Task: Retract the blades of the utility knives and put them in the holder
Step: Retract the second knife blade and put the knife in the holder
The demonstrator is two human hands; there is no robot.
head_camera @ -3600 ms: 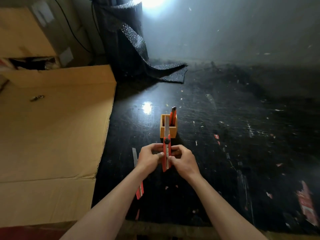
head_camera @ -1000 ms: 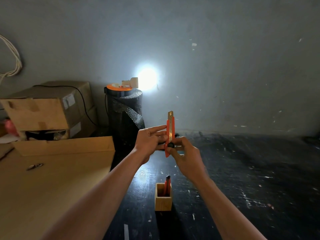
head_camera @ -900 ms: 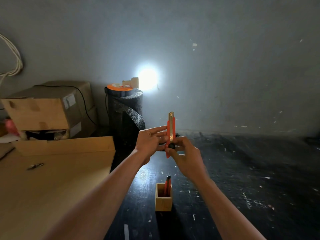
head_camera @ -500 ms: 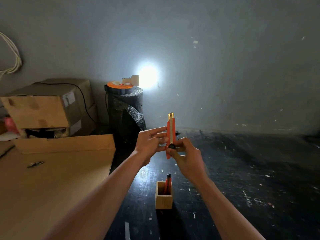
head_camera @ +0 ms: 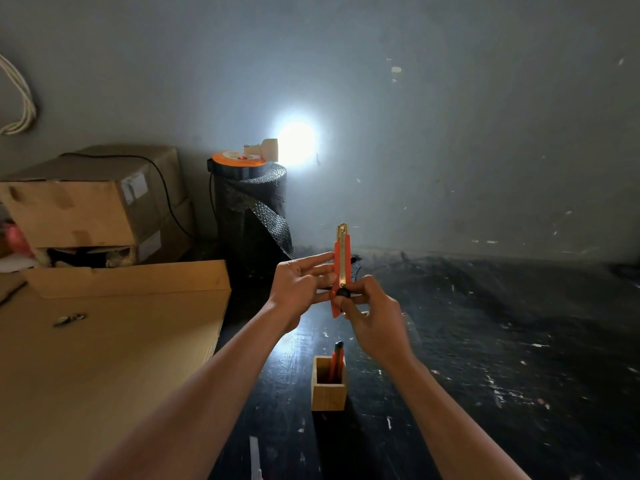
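I hold an orange utility knife [head_camera: 341,258] upright in front of me, its metal tip pointing up. My left hand [head_camera: 300,285] steadies the knife's side with its fingers stretched along it. My right hand [head_camera: 372,317] grips the lower part, thumb on the black lock wheel. Only a short stub of metal shows above the orange body. Below my hands a small wooden holder [head_camera: 328,384] stands on the black table, with another orange knife [head_camera: 336,362] upright inside it. The blade of a third knife [head_camera: 255,457] lies at the bottom edge.
A large flat cardboard sheet [head_camera: 104,358] covers the left side. Stacked cardboard boxes [head_camera: 90,206] stand behind it. A roll of black bubble wrap [head_camera: 251,216] with an orange reel and a bright lamp [head_camera: 294,140] on top is at the back wall.
Since 3.6 s ago my view and both hands rose from low over the table to chest height with the knife. In the last second the knife's exposed metal tip got slightly shorter.
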